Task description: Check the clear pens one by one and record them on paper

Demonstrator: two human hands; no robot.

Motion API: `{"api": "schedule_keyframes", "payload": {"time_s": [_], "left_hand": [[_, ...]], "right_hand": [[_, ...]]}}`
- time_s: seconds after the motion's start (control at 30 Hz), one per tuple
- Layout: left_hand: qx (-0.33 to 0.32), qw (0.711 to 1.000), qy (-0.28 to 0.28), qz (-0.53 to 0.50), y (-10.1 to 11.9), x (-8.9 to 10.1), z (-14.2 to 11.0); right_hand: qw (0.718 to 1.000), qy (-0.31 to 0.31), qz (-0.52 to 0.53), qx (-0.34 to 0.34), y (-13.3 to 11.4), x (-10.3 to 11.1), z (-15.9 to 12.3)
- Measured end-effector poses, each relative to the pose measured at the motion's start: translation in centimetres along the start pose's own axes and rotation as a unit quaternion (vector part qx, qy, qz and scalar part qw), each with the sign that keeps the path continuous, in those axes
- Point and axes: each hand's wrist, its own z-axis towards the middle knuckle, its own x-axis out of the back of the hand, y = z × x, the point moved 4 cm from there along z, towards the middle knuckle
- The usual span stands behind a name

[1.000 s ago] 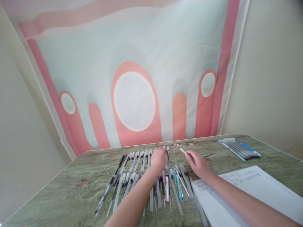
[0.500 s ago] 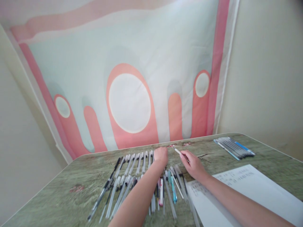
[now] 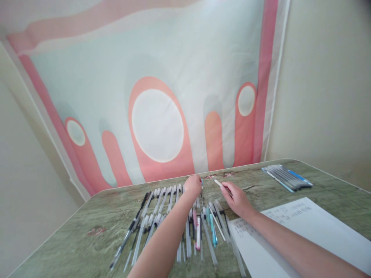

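My right hand (image 3: 237, 197) is closed around a slim white pen (image 3: 218, 182), whose end points up and to the left. My left hand (image 3: 193, 186) lies over the right end of the back row of pens, fingers curled and mostly turned away from view. A small blue and white piece (image 3: 202, 182) shows beside its fingertips; whether the hand grips it is hard to make out. Under and beside the left forearm lie clear-barrelled pens, a white and pink pen (image 3: 198, 233) and a turquoise pen (image 3: 213, 231).
Clear pens with pale caps (image 3: 162, 200) lie in a back row, left of my hand. White paper with writing (image 3: 301, 231) is under my right forearm. A flat bundle of grey refills or pens with blue edges (image 3: 286, 178) lies at the back right of the wooden-patterned table (image 3: 69, 235).
My left hand has shifted slightly left and up, and a blue and white piece now shows by its fingertips. The right hand keeps its pen and has hardly moved. The view has tilted slightly.
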Motion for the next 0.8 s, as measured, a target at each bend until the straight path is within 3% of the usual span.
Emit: {"api": "schedule_keyframes", "payload": {"time_s": [0.37, 0.6, 0.67, 0.8], "left_hand": [[0.012, 0.992, -0.002, -0.129, 0.8, -2.0, -1.0], [-0.007, 0.938, 0.018, -0.346, 0.8, -1.7, -2.3], [0.006, 0.885, 0.023, -0.464, 0.7, -1.7, -3.3], [0.048, 0.681, -0.002, -0.73, 0.4, -1.8, -4.8]], "right_hand": [[1.0, -0.005, -0.003, -0.003, -0.1, 0.2, 0.1], [1.0, 0.005, -0.002, 0.01, -0.3, 0.2, 0.1], [1.0, -0.001, -0.002, 0.016, -0.3, 0.1, 0.1], [0.999, -0.018, -0.014, 0.027, -0.5, -0.1, -0.1]]}}
